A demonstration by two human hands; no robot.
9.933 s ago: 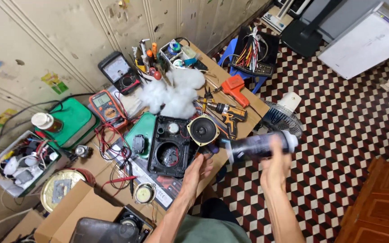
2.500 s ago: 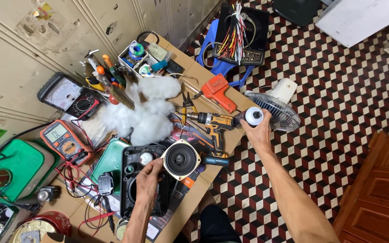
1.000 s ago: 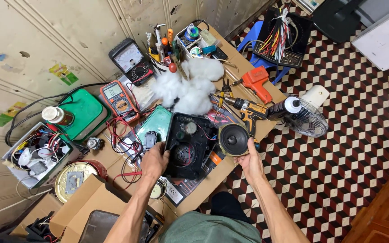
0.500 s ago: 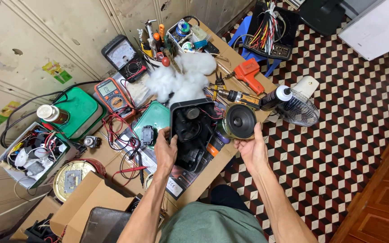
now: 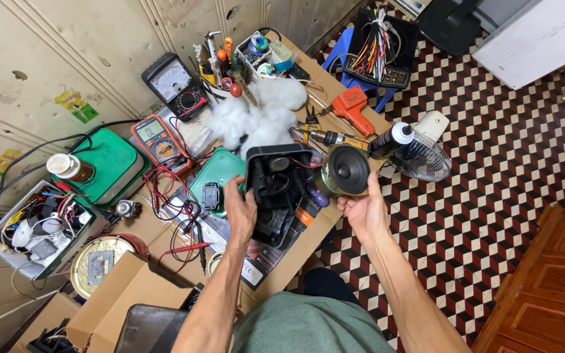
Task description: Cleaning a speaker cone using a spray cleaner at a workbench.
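Observation:
My left hand [image 5: 241,210] grips a black plastic speaker housing [image 5: 276,189], lifted and tilted above the workbench so its open inside faces me. My right hand [image 5: 364,210] holds a round black speaker driver [image 5: 344,171] just to the right of the housing; thin wires run from the driver into the housing. A black spray can with a white cap [image 5: 390,140] stands at the bench's edge behind the driver.
The cluttered workbench [image 5: 308,238] carries white stuffing [image 5: 256,117], two multimeters [image 5: 159,137], a green case [image 5: 109,163], a cordless drill [image 5: 331,137], an orange glue gun [image 5: 354,108] and cardboard boxes [image 5: 122,304]. A small fan [image 5: 423,153] stands on the chequered floor on the right.
Both hands have raised the housing and the driver off the bench and brought them nearer to me. The spray can, held about ten seconds ago, now stands on the bench edge.

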